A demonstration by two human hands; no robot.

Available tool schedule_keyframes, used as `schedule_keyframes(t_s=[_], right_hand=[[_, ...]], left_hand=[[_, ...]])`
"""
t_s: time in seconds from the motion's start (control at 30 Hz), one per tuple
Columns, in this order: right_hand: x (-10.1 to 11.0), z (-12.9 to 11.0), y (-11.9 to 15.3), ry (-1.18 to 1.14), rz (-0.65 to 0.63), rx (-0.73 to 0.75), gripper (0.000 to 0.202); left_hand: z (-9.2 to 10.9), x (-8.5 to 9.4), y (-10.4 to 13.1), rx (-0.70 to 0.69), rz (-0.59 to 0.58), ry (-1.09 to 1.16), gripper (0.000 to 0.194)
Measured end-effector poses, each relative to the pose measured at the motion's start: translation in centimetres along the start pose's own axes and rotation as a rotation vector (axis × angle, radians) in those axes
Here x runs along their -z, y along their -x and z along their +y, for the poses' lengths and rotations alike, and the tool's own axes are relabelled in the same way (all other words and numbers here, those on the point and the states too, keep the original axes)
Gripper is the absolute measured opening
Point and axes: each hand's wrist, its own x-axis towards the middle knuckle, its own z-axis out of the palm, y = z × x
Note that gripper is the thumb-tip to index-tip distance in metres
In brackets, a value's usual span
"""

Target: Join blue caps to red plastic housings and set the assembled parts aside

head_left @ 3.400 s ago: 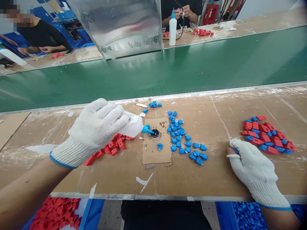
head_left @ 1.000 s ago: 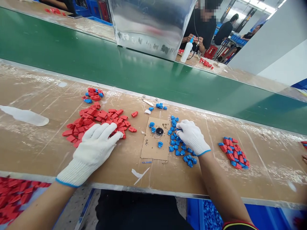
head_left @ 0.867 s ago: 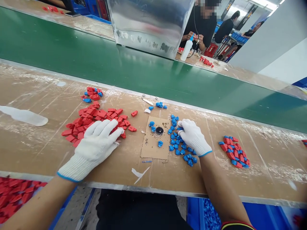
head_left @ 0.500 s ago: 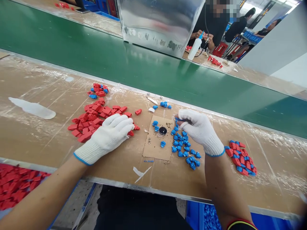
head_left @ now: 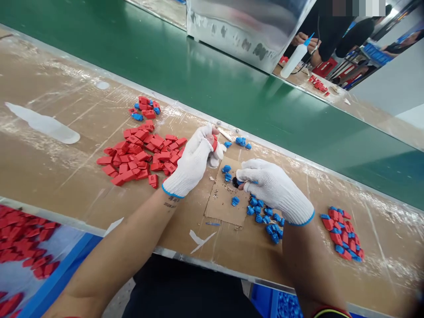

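Note:
My left hand [head_left: 196, 158], in a white glove, is closed on a red piece [head_left: 214, 142] above the table, right of the red pile [head_left: 135, 154]. Over the cardboard [head_left: 228, 210], my gloved right hand [head_left: 273, 187] pinches a blue piece at the small black round dish [head_left: 236, 182], which its fingers partly cover. A few blue pieces [head_left: 235, 201] lie on the cardboard, and several more [head_left: 258, 210] are beside it, partly under my right hand.
Joined red and blue pieces [head_left: 344, 234] lie at the right. A green belt [head_left: 159, 73] runs behind the table [head_left: 82, 172]. Across it are a metal box [head_left: 245, 31], a white bottle [head_left: 294, 61] and another person's hands. Bins of red [head_left: 20, 234] and blue parts [head_left: 288, 304] stand below.
My left hand has left the red pile, moved right and upward, and taken a red piece. My right hand has come down to the black dish with a blue piece. The view has shifted.

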Motion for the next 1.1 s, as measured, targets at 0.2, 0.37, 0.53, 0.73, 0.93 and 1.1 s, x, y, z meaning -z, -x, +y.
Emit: schedule_keyframes(t_s=[0.2, 0.37, 0.53, 0.73, 0.93, 1.1], right_hand=[[0.1, -0.4, -0.4, 0.031, -0.042, -0.015, 0.021], [0.8, -0.4, 0.3, -0.051, 0.007, 0.002, 0.026], [1.2, -0.2, 0.5, -0.082, -0.024, -0.022, 0.026], [0.9, -0.2, 0.3, -0.068, -0.052, -0.026, 0.024], [1.0, 0.0, 0.4, -0.076, -0.068, -0.025, 0.025], [1.1, 0.0, 0.5, -0.076, -0.051, -0.029, 0.027]], left_hand=[[-0.7, 1.2, 0.3, 0.102, -0.018, 0.106, 0.025], [-0.1, 0.5, -0.2, 0.199, 0.078, 0.214, 0.029], [-0.9, 0.9, 0.0, 0.066, 0.035, 0.160, 0.015], [-2.3, 1.4, -0.1, -0.057, 0.016, 0.094, 0.025], [-2.4, 1.4, -0.5, -0.039, 0.079, 0.105, 0.020], [-1.8, 1.3, -0.5, -0.072, 0.105, 0.092, 0.006]])
